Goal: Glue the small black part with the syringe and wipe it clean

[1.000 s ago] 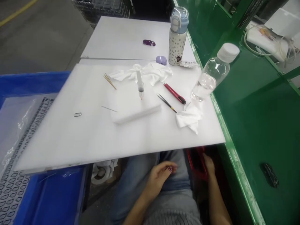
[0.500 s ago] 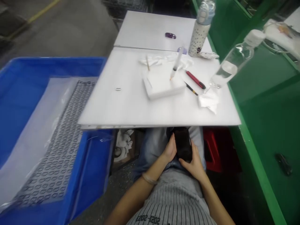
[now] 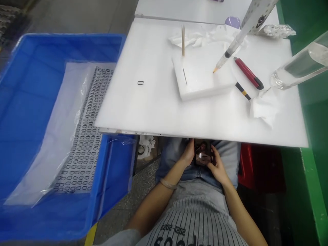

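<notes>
A dark smartphone point(image 3: 203, 152) rests in my lap, its screen lit with a picture. My left hand point(image 3: 189, 152) grips its left edge. Around the right edge and lower corner curls my right hand point(image 3: 217, 165), the thumb close to the screen. The table's front edge hides the top of the phone. Above, on the white tabletop point(image 3: 143, 112), a white foam block point(image 3: 202, 80) carries a syringe point(image 3: 228, 53) with an orange tip, two wooden sticks point(image 3: 183, 41) and a thin needle point(image 3: 185, 76). A small black-outlined ring point(image 3: 140, 83) lies to the left.
At the left stands a blue bin point(image 3: 30, 112) holding a sheet of many small black rings point(image 3: 82, 140). Right of the block lie a red pen-like cutter point(image 3: 248, 72), crumpled tissue point(image 3: 265, 106) and a clear bottle point(image 3: 299, 65). A red stool point(image 3: 247, 164) is under the table.
My view has moved closer to the table, and the bottles now run out of frame. The phone screen has gone from dark to showing a picture. Both hands still hold it.
</notes>
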`<state>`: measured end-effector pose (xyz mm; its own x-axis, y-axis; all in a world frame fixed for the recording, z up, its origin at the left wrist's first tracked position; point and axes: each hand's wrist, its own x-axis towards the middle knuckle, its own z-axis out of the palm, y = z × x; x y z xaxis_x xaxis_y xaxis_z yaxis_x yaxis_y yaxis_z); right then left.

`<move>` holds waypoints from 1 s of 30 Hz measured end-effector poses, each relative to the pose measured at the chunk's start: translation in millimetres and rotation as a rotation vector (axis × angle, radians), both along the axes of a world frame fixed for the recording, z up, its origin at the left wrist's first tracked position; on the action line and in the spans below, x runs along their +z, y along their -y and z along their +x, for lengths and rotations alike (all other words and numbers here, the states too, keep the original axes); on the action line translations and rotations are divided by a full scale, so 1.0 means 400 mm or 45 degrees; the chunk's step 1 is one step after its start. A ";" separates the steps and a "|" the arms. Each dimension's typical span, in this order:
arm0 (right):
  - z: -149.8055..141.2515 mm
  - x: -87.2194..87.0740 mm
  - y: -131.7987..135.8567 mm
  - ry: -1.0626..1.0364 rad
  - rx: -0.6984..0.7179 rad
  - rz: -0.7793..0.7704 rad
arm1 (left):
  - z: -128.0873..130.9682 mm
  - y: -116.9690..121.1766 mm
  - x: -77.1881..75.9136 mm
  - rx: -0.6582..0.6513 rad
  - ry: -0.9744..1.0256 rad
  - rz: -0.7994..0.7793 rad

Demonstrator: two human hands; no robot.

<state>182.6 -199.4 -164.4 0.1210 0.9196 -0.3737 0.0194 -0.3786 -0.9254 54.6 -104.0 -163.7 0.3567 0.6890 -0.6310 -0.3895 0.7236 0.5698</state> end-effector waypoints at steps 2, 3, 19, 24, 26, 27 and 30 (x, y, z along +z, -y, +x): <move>0.004 -0.003 0.000 -0.002 -0.027 -0.017 | 0.003 0.003 -0.010 -0.019 -0.020 -0.002; 0.006 -0.002 0.000 -0.010 -0.042 -0.027 | 0.003 0.005 -0.014 -0.028 -0.028 -0.002; -0.001 -0.078 -0.135 0.080 -0.120 -0.108 | -0.006 -0.028 -0.119 -0.067 -0.252 0.127; -0.017 -0.104 -0.158 0.171 -0.159 -0.057 | -0.016 -0.027 -0.128 -0.041 -0.275 0.153; -0.018 -0.113 -0.160 0.193 -0.175 -0.049 | -0.018 -0.026 -0.132 -0.043 -0.278 0.156; -0.017 -0.117 -0.159 0.196 -0.175 -0.051 | -0.018 -0.025 -0.135 -0.040 -0.285 0.157; -0.011 -0.124 -0.154 0.197 -0.169 -0.069 | -0.018 -0.025 -0.150 -0.021 -0.323 0.169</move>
